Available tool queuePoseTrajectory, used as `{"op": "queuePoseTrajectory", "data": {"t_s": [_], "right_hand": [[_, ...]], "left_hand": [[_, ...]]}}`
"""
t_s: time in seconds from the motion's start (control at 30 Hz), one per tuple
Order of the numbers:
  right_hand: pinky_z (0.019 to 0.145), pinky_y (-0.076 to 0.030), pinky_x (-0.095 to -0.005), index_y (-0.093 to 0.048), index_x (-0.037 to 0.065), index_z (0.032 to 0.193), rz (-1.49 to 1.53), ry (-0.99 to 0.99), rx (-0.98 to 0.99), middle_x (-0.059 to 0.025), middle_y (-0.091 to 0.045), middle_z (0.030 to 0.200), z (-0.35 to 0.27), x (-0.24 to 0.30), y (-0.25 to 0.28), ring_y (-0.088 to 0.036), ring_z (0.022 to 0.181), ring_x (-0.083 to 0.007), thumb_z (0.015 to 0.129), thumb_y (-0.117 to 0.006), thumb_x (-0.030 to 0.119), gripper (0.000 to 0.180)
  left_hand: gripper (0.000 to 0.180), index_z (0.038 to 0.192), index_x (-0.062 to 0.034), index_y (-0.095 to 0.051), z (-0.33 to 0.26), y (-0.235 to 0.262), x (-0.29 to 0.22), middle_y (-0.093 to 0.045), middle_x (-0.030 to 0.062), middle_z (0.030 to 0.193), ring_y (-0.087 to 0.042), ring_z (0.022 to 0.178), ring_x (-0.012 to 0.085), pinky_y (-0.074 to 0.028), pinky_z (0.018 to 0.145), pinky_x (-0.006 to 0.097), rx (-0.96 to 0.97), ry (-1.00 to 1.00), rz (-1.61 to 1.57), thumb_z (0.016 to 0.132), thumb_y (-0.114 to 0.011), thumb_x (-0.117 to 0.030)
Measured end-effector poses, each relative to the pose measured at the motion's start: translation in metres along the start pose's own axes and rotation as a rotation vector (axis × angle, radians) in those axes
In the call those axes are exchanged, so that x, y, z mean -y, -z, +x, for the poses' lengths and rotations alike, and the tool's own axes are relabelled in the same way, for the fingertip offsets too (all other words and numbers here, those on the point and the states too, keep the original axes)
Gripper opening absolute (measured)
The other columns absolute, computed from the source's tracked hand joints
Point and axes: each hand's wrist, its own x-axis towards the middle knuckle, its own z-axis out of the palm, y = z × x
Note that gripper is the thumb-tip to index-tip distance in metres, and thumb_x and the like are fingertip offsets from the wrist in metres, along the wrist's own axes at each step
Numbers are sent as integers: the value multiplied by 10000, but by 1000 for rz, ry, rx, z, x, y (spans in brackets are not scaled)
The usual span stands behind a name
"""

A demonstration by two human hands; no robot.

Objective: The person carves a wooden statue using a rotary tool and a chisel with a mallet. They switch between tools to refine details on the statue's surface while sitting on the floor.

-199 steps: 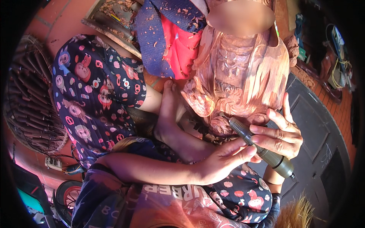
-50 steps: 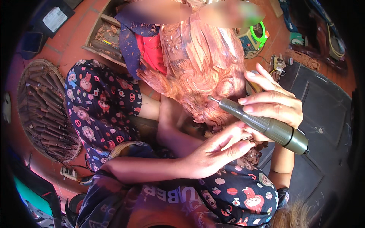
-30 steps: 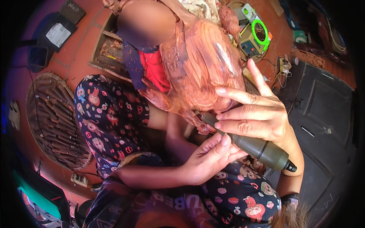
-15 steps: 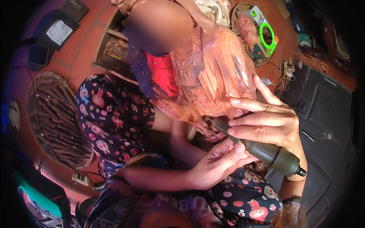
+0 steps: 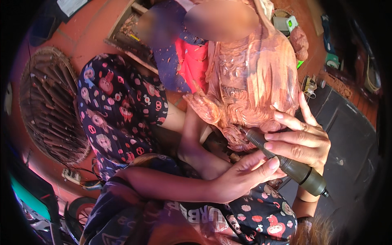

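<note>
A reddish carved wooden figure [image 5: 253,77] rests upright across my lap. My right hand [image 5: 300,141] grips a dark green pen-shaped rotary carving tool [image 5: 286,163], its tip touching the lower edge of the carving. My left hand [image 5: 241,177] reaches across beneath the figure, fingers curled against the tool's shaft and the base of the carving. My legs are in dark trousers printed with red and white cartoon shapes [image 5: 118,106].
A round woven basket [image 5: 51,106] lies on the red floor at the left. A wooden tray of tools [image 5: 130,34] sits behind. A dark mat [image 5: 351,134] is at the right, with small devices [image 5: 286,24] and cables at the far right.
The view has shifted, so the carving sits more central. My right hand has slid the tool lower along the carving's bottom edge; my left hand stays under it.
</note>
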Motion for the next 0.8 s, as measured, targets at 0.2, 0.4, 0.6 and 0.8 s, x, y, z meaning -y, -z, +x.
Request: {"op": "queuePoseTrajectory", "data": {"t_s": [0.2, 0.4, 0.6, 0.8], "right_hand": [[1055, -259, -479, -718, 148, 730, -36, 17, -12, 4, -676, 721, -3, -3, -4, -638, 938, -209, 622, -653, 255, 165], [1059, -243, -495, -717, 146, 733, -48, 37, 28, -1, -675, 715, -2, -1, -2, -637, 939, -203, 618, -653, 282, 189], [1060, -236, -507, -714, 154, 721, -48, -11, -36, 10, -675, 712, -1, 2, -8, -638, 937, -200, 630, -646, 288, 176], [1055, -217, -530, -710, 129, 742, -49, -18, 22, -21, -675, 715, -2, 2, -3, -625, 965, -230, 671, -627, 315, 216]], "left_hand": [[354, 1314, -67, -334, 1, 0, 2, -407, 14, 1257, -413, 1162, 99, -382, 973, 290, -10, -2, -48, 971, -353, -156], [294, 1246, -46, -392, 0, -5, 3, -453, 15, 1185, -432, 1133, 93, -378, 981, 288, -29, -17, -213, 967, -365, -134], [313, 1262, -41, -375, 0, 0, -4, -444, 32, 1209, -428, 1147, 100, -377, 982, 291, 21, -51, -52, 970, -358, -153], [324, 1268, -39, -376, -3, -5, 0, -449, 24, 1192, -426, 1145, 102, -376, 975, 291, -76, 25, -199, 968, -368, -161]]}}
